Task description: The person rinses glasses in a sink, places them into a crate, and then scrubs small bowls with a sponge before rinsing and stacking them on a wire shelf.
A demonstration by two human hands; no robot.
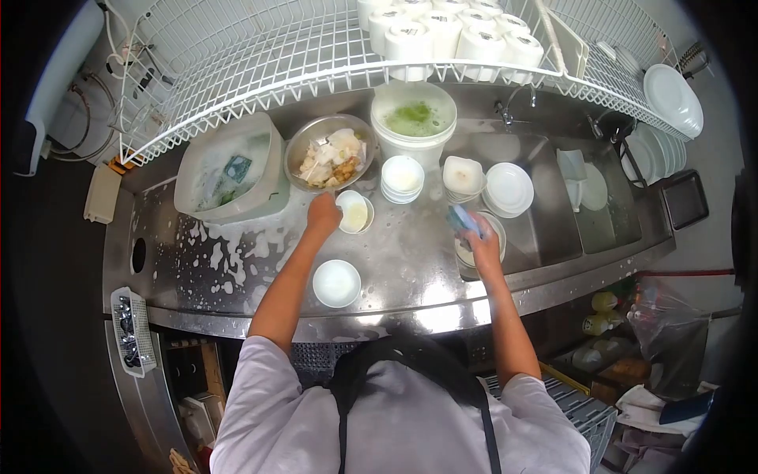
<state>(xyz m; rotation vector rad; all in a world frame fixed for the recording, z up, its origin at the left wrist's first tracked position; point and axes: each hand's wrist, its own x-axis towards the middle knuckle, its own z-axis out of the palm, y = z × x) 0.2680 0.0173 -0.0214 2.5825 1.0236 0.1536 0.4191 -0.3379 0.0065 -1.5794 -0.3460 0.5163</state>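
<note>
My left hand point(323, 213) has its fingers closed at the rim of a small bowl point(354, 212) with pale contents, which overlaps another bowl. Just behind it stands a metal bowl point(298, 147) of food scraps. In my right hand point(483, 242) is a blue sponge point(462, 220), above stacked bowls point(497, 231) at the sink's left edge. One white bowl point(336, 284) sits alone near the counter's front. Between my hands stands a stack of small bowls point(402, 180). Square dishes point(463, 176) and a stack of round plates point(509, 189) are behind my right hand.
A soapy tub point(272, 170) stands at the left, and a white bucket point(414, 146) of green-tinged liquid at the back. Overhead runs a wire rack point(316, 88) with stacked white cups point(410, 43). The right-hand sink basin point(616, 225) holds dishes. Foam spots the left counter.
</note>
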